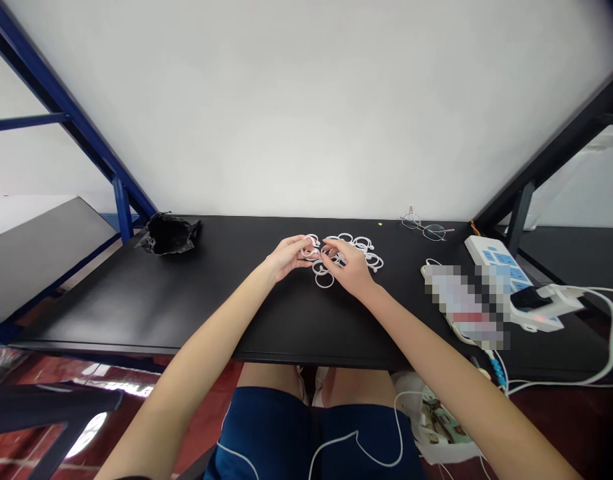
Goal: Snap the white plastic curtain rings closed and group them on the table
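White plastic rings with small ball ends, like shower curtain rings, are gathered in a loose pile (pixel 377 262) on the black desk (pixel 226 293). My left hand (pixel 287 258) pinches a white ring (pixel 312 236) at the left side of the pile; a second ring loop overlaps it there. My right hand (pixel 353 268) reaches in from the right, its thumb and fingertips closed around part of a ring beside the left fingertips. Between the hands, another ring (pixel 324 287) lies near the desk's middle. The fingers hide some rings, and I cannot tell whether the held ones are linked.
A crumpled black plastic bag (pixel 170 236) sits at the back left. Eyeglasses (pixel 433 231) lie at the back right. Farther right are a phone (pixel 461 307), a white power strip (pixel 503 263) and a plugged-in charger with cables (pixel 561 300). Blue metal posts (pixel 93 147) frame the left side.
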Action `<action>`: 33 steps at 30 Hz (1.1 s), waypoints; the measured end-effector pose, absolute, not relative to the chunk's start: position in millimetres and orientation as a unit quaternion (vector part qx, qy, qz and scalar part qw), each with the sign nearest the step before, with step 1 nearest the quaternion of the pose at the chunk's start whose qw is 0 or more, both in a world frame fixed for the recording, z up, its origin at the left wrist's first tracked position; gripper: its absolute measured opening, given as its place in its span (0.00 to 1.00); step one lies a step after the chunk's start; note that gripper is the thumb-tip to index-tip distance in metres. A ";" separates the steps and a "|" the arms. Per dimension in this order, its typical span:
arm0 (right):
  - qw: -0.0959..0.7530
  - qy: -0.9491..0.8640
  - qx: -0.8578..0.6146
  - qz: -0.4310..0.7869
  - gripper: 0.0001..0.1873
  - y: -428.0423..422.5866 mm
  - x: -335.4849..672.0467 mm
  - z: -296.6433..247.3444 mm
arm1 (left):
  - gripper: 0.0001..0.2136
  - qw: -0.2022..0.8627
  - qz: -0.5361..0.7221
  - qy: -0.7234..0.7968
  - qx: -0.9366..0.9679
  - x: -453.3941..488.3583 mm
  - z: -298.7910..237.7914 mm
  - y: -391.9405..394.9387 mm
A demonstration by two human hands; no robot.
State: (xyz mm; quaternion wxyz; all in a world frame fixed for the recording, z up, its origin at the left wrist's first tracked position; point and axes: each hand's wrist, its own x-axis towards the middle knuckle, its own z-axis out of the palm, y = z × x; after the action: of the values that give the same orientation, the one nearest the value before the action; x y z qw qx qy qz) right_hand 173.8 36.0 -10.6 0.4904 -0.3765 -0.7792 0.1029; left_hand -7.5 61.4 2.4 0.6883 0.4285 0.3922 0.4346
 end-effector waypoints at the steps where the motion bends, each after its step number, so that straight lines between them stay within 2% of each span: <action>1: 0.490 -0.780 -0.375 0.106 0.13 35.3 173.8 -10.4 | 0.09 0.688 0.434 0.394 0.428 -7.5 2.3 61.6; 7: 0.476 -0.787 -0.371 0.126 0.16 34.5 173.3 -11.8 | 0.11 0.677 0.415 0.393 0.463 -4.4 3.7 58.3; 11: 0.476 -0.797 -0.357 0.098 0.06 37.1 172.7 -14.6 | 0.13 0.650 0.388 0.388 0.526 0.9 4.9 52.4; 13: 0.484 -0.802 -0.338 0.089 0.05 37.6 172.2 -15.4 | 0.14 0.629 0.389 0.395 0.544 2.6 5.1 50.9; 20: 0.451 -0.827 -0.329 0.070 0.10 35.0 173.7 -10.6 | 0.13 0.609 0.356 0.422 0.570 1.8 5.0 51.9; 26: 0.441 -0.826 -0.341 0.085 0.15 36.1 175.4 -7.8 | 0.16 0.603 0.359 0.421 0.575 0.9 6.8 52.5; 33: 0.444 -0.822 -0.341 0.102 0.15 35.8 173.6 -11.0 | 0.15 0.579 0.372 0.428 0.586 -0.5 3.2 56.5</action>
State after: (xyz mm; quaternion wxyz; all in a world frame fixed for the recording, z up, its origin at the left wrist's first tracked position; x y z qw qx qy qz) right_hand 173.6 35.8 -11.0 0.4445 -0.3409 -0.8221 0.1022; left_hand -0.5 56.5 3.2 0.5792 0.5857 0.4278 0.3722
